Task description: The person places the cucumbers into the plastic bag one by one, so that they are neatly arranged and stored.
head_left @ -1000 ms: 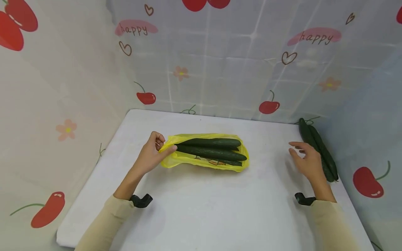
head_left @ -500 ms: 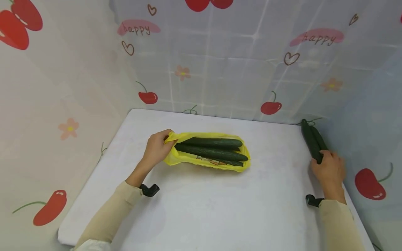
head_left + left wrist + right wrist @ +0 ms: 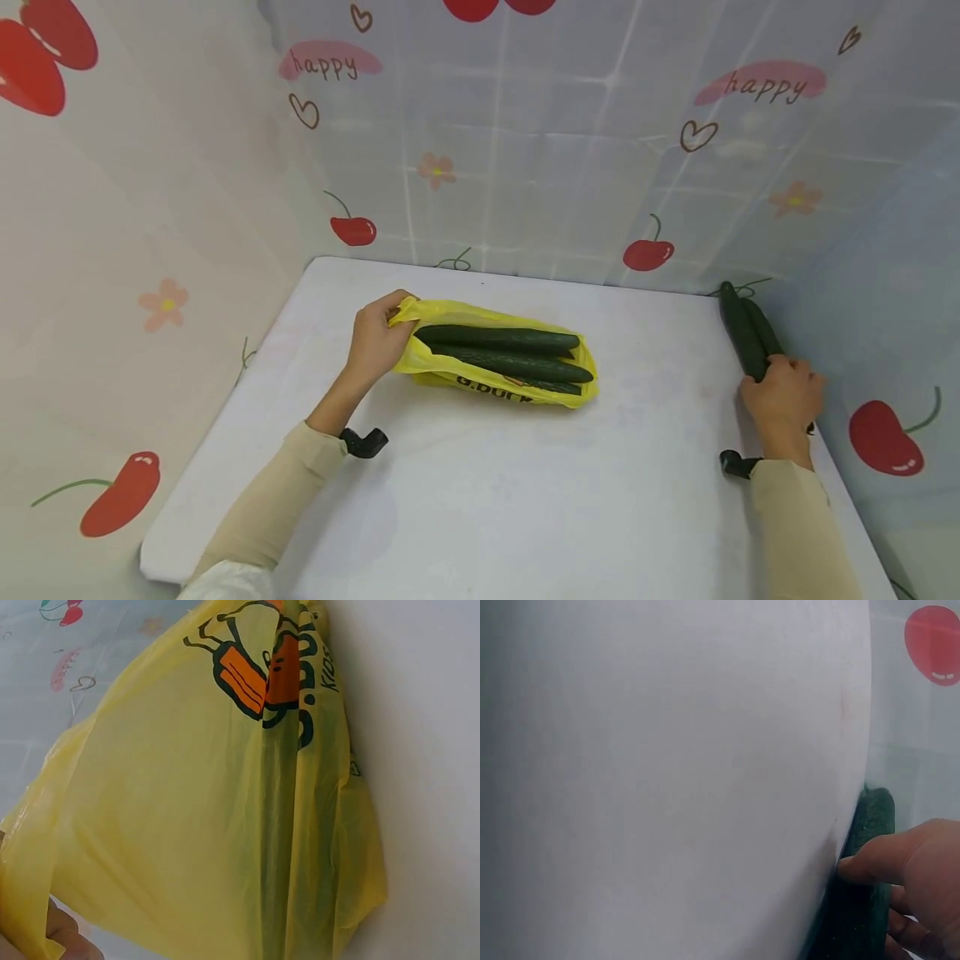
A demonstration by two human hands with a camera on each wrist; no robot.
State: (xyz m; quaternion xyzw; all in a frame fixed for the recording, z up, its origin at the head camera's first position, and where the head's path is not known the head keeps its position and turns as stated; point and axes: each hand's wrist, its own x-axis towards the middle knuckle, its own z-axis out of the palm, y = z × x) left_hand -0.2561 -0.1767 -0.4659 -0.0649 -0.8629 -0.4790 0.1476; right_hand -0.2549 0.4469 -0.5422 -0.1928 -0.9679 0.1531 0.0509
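My left hand (image 3: 380, 340) pinches the rim at the left end of a yellow plastic bag (image 3: 427, 360), also close up in the left wrist view. The bag lies on its side with its opening spread, and several dark green cucumbers (image 3: 517, 363) lie in it. Dark lettering and an orange cartoon print mark its film (image 3: 172, 795). At the table's right edge, two more cucumbers (image 3: 742, 333) lie side by side. My right hand (image 3: 784, 403) grips a cucumber there, covering the near part of the pair. In the right wrist view its thumb and fingers hold a cucumber (image 3: 855, 919) from opposite sides.
A white table (image 3: 540, 500) carries everything. Printed curtains (image 3: 540, 167) with cherries, hearts and flowers stand along its back, left and right sides. The right-hand cucumbers lie close against the right curtain (image 3: 885, 317).
My right hand has moved right from above the table onto the cucumber pair and taken hold of one. My left hand has raised the bag's rim, and more of the bag's lettering shows.
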